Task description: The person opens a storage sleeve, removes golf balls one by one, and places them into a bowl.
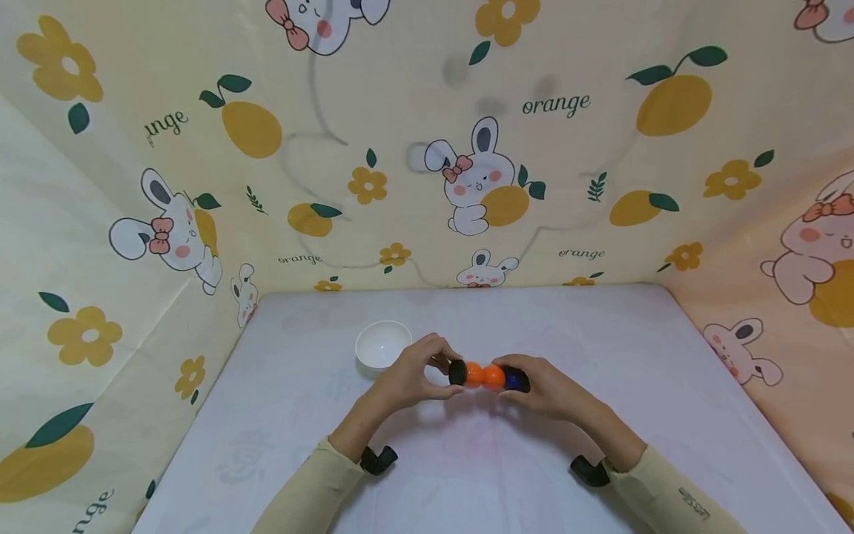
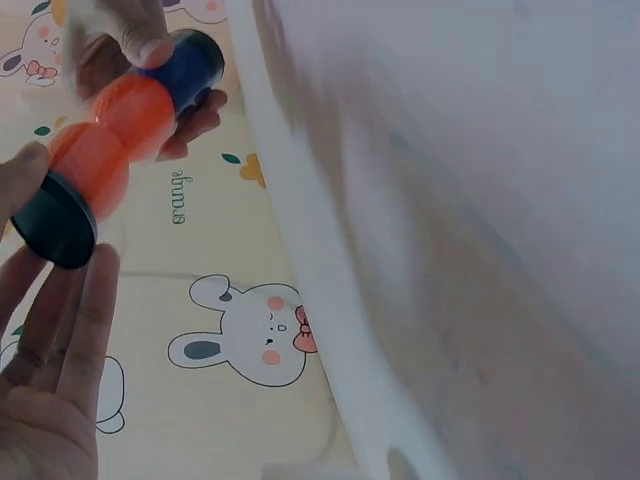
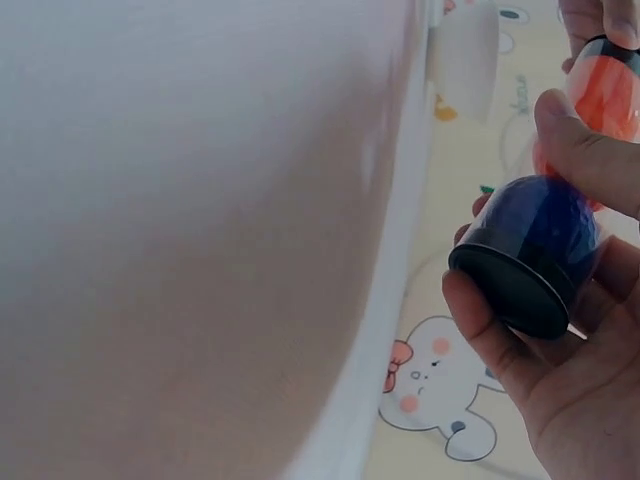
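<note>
Both hands hold a colourful piece with two rounded orange parts (image 1: 483, 376) meeting in the middle; whether it is one thing or two end to end, I cannot tell. My left hand (image 1: 408, 377) pinches its dark end cap (image 2: 57, 222) between thumb and fingers. Across from it, my right hand (image 1: 545, 387) grips the blue end (image 1: 515, 379). In the right wrist view that end is a clear, shiny dome with blue inside and a flat black base (image 3: 510, 290). The piece is held roughly level above the table.
A white bowl (image 1: 383, 345) stands just beyond my left hand. The white-covered table (image 1: 293, 423) is bounded by cloth walls (image 1: 400, 111) printed with rabbits and oranges. Black wrist devices (image 1: 378, 460) sit at both sleeve cuffs.
</note>
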`<action>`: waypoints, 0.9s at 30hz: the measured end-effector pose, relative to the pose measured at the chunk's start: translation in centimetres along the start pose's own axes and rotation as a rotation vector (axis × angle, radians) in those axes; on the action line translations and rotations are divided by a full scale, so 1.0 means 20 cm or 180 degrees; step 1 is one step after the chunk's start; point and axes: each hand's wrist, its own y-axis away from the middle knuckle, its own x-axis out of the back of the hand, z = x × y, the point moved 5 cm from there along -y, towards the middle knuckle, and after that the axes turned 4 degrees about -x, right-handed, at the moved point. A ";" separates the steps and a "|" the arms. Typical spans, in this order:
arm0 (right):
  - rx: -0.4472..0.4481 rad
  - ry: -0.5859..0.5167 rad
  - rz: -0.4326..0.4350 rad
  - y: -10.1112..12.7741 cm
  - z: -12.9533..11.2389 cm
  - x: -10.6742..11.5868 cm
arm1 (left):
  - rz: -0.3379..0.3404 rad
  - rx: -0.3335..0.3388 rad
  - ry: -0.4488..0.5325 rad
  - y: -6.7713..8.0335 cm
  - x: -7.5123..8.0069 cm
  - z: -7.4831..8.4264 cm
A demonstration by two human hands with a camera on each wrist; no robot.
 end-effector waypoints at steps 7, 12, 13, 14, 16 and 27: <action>-0.0079 0.0000 -0.0019 -0.01 0.01 0.01 | 0.0038 -0.0021 -0.0070 -0.01 -0.01 0.01; -0.0041 -0.0018 -0.0058 0.00 0.01 0.01 | 0.0008 0.0032 0.0056 0.00 0.00 0.01; -0.0034 -0.0033 -0.0064 0.00 0.01 0.01 | 0.0003 0.0040 0.0100 0.00 0.00 0.01; -0.0030 -0.0043 -0.0068 0.00 0.01 0.01 | -0.0005 0.0051 0.0145 0.00 0.00 0.00; -0.0033 -0.0045 -0.0075 0.00 0.01 0.01 | -0.0023 0.0068 0.0212 0.00 0.00 -0.01; 0.0026 -0.0065 -0.0017 0.02 0.02 0.01 | 0.0013 0.0220 0.0647 0.02 0.01 -0.04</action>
